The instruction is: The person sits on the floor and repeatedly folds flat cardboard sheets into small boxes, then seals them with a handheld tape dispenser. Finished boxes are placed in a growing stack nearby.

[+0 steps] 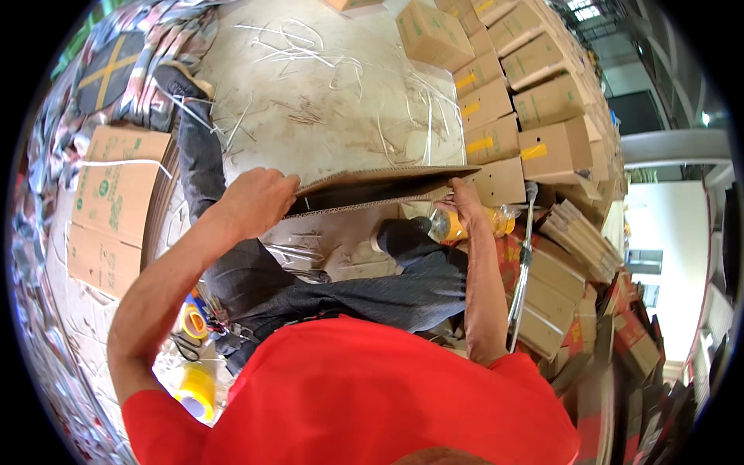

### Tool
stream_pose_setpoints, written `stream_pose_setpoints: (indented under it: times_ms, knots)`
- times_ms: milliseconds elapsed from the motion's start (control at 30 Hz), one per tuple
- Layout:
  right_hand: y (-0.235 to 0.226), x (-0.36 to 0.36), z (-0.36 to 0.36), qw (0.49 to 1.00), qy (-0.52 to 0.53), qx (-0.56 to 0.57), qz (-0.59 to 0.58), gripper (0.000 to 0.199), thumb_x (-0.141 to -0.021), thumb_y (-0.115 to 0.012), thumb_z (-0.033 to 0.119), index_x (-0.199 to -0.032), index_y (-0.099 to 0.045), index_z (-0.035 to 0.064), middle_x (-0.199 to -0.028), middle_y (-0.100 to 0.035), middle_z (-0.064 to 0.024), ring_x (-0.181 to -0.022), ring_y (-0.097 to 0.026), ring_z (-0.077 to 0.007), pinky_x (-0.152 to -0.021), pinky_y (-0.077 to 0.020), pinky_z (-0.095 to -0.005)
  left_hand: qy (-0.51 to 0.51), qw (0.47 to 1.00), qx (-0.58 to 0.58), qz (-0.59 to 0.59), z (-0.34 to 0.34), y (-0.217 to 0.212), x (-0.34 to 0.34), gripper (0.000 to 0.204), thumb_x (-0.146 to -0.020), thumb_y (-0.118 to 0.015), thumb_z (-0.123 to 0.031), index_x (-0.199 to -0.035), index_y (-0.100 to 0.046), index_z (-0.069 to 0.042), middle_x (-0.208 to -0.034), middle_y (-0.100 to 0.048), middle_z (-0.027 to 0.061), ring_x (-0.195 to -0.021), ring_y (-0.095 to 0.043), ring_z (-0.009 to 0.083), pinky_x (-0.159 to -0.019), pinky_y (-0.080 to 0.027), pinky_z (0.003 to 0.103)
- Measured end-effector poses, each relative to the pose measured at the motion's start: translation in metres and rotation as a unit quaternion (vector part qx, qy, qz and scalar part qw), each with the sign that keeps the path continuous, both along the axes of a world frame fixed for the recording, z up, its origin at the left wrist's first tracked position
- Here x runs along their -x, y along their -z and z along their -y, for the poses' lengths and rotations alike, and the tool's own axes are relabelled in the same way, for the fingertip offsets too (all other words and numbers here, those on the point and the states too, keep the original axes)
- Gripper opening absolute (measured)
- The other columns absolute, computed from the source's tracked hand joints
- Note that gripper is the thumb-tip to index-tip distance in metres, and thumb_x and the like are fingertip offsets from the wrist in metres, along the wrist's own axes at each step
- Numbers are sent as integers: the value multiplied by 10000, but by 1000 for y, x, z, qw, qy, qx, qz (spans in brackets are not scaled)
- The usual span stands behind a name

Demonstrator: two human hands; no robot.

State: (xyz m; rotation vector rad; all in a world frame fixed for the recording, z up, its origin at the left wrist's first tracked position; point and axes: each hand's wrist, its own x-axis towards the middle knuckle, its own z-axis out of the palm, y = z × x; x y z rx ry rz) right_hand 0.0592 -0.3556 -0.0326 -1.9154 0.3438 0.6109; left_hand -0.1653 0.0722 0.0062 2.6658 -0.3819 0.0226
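Observation:
A brown cardboard box (353, 184), partly opened into a narrow gap, is held up in front of me above my spread legs. My left hand (260, 203) is closed on its left end, with the fingertips partly hidden. On the right end, the fingers of my right hand (463, 203) are wrapped over the edge. Close under my right hand lies a clear plastic bottle (447, 226) with yellow contents. To my left sits a stack of flattened cardboard boxes (112, 190) with a white strap across it.
Piled cartons (488, 108) with yellow tape stand at the right. A metal pole (524, 271) leans beside folded cardboard (546, 310). Near my left hip are a yellow tape roll (198, 387) and scissors (187, 348). Loose white straps (298, 50) litter the floor.

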Motion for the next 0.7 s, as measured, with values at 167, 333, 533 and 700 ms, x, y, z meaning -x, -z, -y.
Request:
stream_pose_setpoints:
  times_ms: [167, 333, 533, 700]
  knots:
    - [-47, 1, -41, 937, -283, 170, 117, 387, -990, -537, 201, -1264, -597, -67, -1071, -683, -134, -909, -650, -235, -852, -594, -422, -155, 988, -2, 27, -25, 2, -14, 257, -896, -642, -89, -1097, -521, 15, -794, -691, 253, -774, -693, 472, -684, -555, 560]
    - [-65, 6, -117, 788, -450, 350, 234, 431, -939, -582, 230, -1222, -575, -94, -1173, -657, -386, -1141, -646, -505, -946, -526, -513, -273, 961, -13, 33, -35, 0, -33, 369, -891, -619, -45, -1194, -422, 30, -814, -704, 255, -814, -712, 473, -713, -578, 560]
    - [-33, 23, -174, 696, -473, 495, 217, 557, -949, -608, 290, -1267, -487, -150, -1118, -690, -372, -1076, -692, -481, -923, -560, -527, -265, 962, -49, 36, 1, 21, -55, 373, -874, -617, -8, -1195, -431, 29, -832, -729, 244, -809, -750, 414, -680, -603, 511]
    - [5, 12, -181, 777, -494, 372, 118, 634, -997, -668, 328, -1376, -444, -129, -1011, -710, -274, -853, -745, -363, -758, -616, -450, -113, 992, 5, -58, 21, 53, -62, 414, -895, -727, -280, -1109, -631, 61, -826, -727, 261, -899, -746, 420, -773, -597, 499]
